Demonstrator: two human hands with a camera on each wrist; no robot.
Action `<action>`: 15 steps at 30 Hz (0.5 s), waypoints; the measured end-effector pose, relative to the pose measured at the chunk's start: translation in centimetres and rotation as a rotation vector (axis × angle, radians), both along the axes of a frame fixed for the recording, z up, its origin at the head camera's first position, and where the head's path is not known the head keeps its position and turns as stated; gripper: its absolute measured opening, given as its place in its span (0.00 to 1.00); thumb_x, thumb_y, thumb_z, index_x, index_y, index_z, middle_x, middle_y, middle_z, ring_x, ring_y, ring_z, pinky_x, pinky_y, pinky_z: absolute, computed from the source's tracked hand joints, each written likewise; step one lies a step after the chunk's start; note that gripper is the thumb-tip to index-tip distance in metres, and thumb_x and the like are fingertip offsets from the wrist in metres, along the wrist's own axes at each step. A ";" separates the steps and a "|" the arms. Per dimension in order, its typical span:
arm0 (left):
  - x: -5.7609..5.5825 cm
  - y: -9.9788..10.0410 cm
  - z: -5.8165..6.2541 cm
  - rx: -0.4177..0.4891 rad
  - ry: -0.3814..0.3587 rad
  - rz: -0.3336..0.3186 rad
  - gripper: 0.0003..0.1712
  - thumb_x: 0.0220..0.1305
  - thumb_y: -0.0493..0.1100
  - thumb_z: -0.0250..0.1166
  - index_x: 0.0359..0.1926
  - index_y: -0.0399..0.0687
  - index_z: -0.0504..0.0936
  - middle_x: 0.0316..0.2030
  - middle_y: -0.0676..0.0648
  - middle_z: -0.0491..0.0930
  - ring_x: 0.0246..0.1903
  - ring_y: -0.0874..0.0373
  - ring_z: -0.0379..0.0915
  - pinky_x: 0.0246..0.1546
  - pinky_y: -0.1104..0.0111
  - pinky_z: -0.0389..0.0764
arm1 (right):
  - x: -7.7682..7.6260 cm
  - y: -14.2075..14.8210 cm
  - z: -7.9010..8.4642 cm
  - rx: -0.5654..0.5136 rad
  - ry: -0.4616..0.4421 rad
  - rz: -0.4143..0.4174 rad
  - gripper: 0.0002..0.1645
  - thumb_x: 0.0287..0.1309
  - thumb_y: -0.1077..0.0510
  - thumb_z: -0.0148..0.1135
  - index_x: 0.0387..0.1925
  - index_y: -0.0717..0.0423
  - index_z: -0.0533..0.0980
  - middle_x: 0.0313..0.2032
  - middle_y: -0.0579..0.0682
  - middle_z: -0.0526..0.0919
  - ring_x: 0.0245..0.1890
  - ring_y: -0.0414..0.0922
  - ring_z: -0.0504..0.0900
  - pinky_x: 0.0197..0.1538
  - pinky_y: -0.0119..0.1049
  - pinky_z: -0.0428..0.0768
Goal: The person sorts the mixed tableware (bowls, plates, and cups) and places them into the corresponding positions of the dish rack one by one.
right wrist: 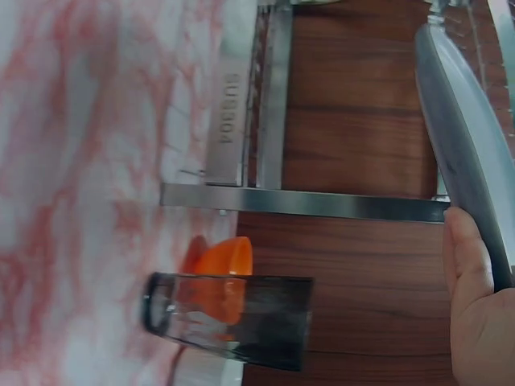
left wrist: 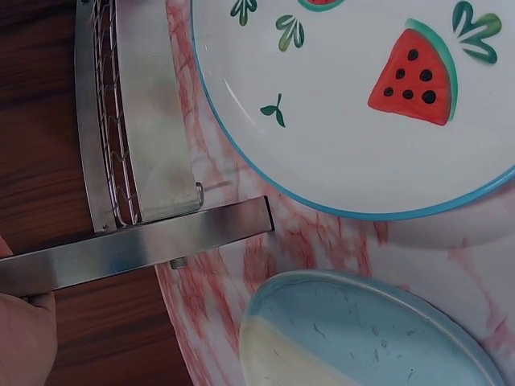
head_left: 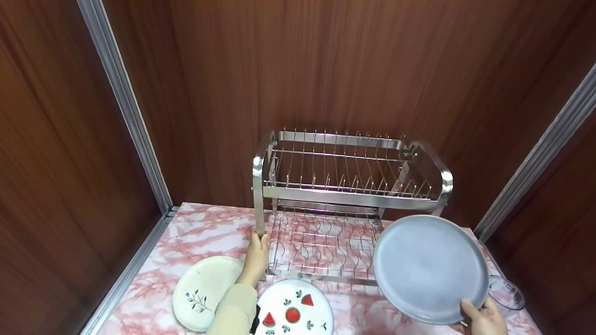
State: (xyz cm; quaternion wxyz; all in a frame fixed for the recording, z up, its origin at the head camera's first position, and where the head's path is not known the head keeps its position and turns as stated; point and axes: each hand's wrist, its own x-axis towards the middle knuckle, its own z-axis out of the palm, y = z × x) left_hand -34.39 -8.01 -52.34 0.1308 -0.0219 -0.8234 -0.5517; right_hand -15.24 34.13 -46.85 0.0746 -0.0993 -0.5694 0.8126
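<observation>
A two-tier metal dish rack [head_left: 349, 196] stands at the back of the table. My left hand [head_left: 257, 256] grips its front left post; in the left wrist view part of that hand [left wrist: 28, 338] shows at the post [left wrist: 137, 253]. A round grey plate [head_left: 430, 270] is tilted up before the rack's right front corner. My right hand [head_left: 486, 318] holds this plate by its lower right rim. The right wrist view has the plate [right wrist: 467, 137] nearly edge-on, with the thumb of the hand [right wrist: 487, 314] along it.
A white plate with watermelon drawings [head_left: 298, 298] lies before the rack. Left of it is a cream plate with a flower sprig [head_left: 200, 288]. On the right stand a clear dark cup [right wrist: 265, 322] and an orange bowl or cup [right wrist: 225, 269]. Wooden walls [head_left: 326, 65] enclose the table.
</observation>
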 end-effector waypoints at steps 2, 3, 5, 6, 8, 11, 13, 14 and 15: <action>0.0 0.0 -0.1 -0.003 -0.001 0.002 0.19 0.66 0.51 0.39 0.49 0.41 0.60 0.32 0.41 0.70 0.34 0.53 0.67 0.41 0.58 0.71 | -0.1 -0.2 0.3 -0.001 0.058 0.018 0.14 0.58 0.63 0.50 0.32 0.36 0.72 0.25 0.43 0.82 0.24 0.40 0.81 0.22 0.33 0.79; 0.0 0.0 -0.1 -0.002 -0.002 0.003 0.19 0.67 0.51 0.39 0.49 0.41 0.60 0.32 0.40 0.70 0.34 0.52 0.68 0.41 0.58 0.71 | -0.1 -0.2 0.5 -0.011 0.085 0.026 0.13 0.58 0.62 0.51 0.33 0.37 0.71 0.25 0.44 0.82 0.24 0.41 0.81 0.22 0.33 0.78; 0.1 0.0 -0.1 0.004 -0.008 0.004 0.18 0.67 0.50 0.39 0.49 0.43 0.59 0.34 0.39 0.71 0.35 0.51 0.68 0.42 0.57 0.71 | -0.2 -0.3 0.6 -0.046 0.132 0.029 0.12 0.56 0.62 0.53 0.36 0.39 0.71 0.27 0.45 0.82 0.25 0.42 0.82 0.23 0.34 0.79; 0.1 0.0 -0.1 0.004 -0.007 0.005 0.17 0.67 0.49 0.40 0.50 0.42 0.59 0.34 0.38 0.71 0.36 0.50 0.69 0.43 0.56 0.71 | -0.3 -0.4 0.7 -0.067 0.153 0.028 0.12 0.56 0.62 0.54 0.37 0.40 0.71 0.28 0.46 0.82 0.26 0.42 0.82 0.23 0.35 0.79; 0.0 0.0 -0.2 0.004 -0.005 0.009 0.17 0.67 0.47 0.40 0.51 0.42 0.58 0.35 0.37 0.72 0.38 0.50 0.69 0.44 0.55 0.71 | -0.5 -0.5 1.0 -0.076 0.166 0.011 0.12 0.55 0.62 0.55 0.38 0.41 0.70 0.28 0.45 0.83 0.27 0.42 0.82 0.24 0.35 0.79; 0.0 0.0 -0.1 0.014 -0.016 0.001 0.17 0.67 0.46 0.40 0.53 0.42 0.57 0.37 0.36 0.71 0.39 0.49 0.69 0.46 0.54 0.70 | -0.7 -0.7 1.7 -0.060 0.151 -0.028 0.11 0.54 0.62 0.55 0.38 0.43 0.70 0.28 0.44 0.82 0.26 0.41 0.82 0.24 0.35 0.79; 0.0 0.0 0.0 0.021 -0.028 -0.005 0.19 0.68 0.46 0.40 0.55 0.42 0.56 0.38 0.36 0.71 0.41 0.48 0.69 0.48 0.54 0.69 | -0.8 -0.8 2.3 -0.047 0.151 -0.040 0.11 0.55 0.63 0.54 0.37 0.44 0.70 0.28 0.44 0.82 0.25 0.42 0.81 0.22 0.35 0.78; 0.1 0.0 0.0 0.026 -0.036 -0.008 0.21 0.68 0.46 0.40 0.57 0.41 0.54 0.39 0.36 0.71 0.42 0.48 0.69 0.48 0.54 0.69 | -0.8 -0.8 2.6 -0.040 0.151 -0.046 0.11 0.56 0.64 0.53 0.37 0.45 0.71 0.27 0.44 0.82 0.24 0.42 0.81 0.22 0.34 0.78; 0.1 0.0 0.1 0.032 -0.043 -0.014 0.22 0.68 0.46 0.40 0.58 0.41 0.53 0.40 0.36 0.71 0.42 0.47 0.69 0.49 0.54 0.69 | -0.9 -0.9 2.9 -0.035 0.160 -0.046 0.11 0.56 0.65 0.52 0.37 0.46 0.71 0.27 0.45 0.82 0.24 0.42 0.81 0.22 0.34 0.78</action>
